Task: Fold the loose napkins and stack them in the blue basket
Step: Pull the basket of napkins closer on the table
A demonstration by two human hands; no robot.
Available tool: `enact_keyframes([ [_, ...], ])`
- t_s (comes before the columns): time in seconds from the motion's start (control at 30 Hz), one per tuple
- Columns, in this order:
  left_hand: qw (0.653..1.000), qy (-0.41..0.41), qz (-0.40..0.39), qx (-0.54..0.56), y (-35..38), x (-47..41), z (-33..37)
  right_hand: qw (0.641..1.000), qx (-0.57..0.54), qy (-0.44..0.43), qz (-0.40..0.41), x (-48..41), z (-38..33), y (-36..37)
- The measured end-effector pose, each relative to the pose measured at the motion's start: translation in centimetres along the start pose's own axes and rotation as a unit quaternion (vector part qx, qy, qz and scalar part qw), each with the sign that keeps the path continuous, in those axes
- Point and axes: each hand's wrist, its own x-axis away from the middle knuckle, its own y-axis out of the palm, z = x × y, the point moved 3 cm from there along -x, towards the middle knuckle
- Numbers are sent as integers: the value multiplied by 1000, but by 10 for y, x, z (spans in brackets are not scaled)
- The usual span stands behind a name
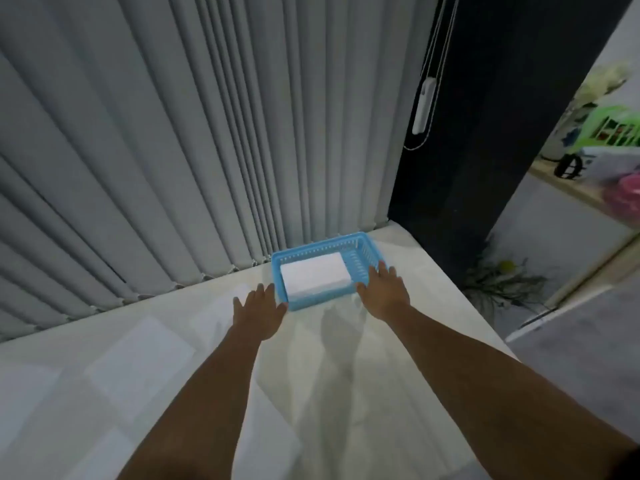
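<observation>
A blue basket stands at the far end of the white table, close to the blinds. Inside it lies a stack of folded white napkins, filling its left part. My left hand reaches toward the basket's near left corner, fingers spread and straight, holding nothing. My right hand lies against the basket's near right side, fingers straight. Several loose white napkins lie flat on the table at the left, pale against the tabletop.
Grey vertical blinds hang right behind the table. A dark wall panel with a blind cord stands at the right. The table's right edge drops to the floor, where a plant and a cluttered shelf show.
</observation>
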Motion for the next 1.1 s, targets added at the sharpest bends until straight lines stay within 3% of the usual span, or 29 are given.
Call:
enact_keyframes([
  [0.13, 992, -59, 29, 111, 18, -19, 13, 999, -26, 20, -11, -26, 20, 13],
  [0.3, 951, -134, 75, 269, 37, -39, 16, 991, -129, 24, 3, -50, 27, 31],
  [0.53, 892, -192, 52, 405, 49, -51, 15, 950, -301, 45, 72, -73, 27, 32],
  [0.8, 883, -165, 44, 438, 36, -42, 14, 898, -373, 213, 93, -61, 51, 18],
  [1.1, 908, -97, 12, 408, 46, 13, -5, 828, -462, 272, 165, 74, 53, 59],
])
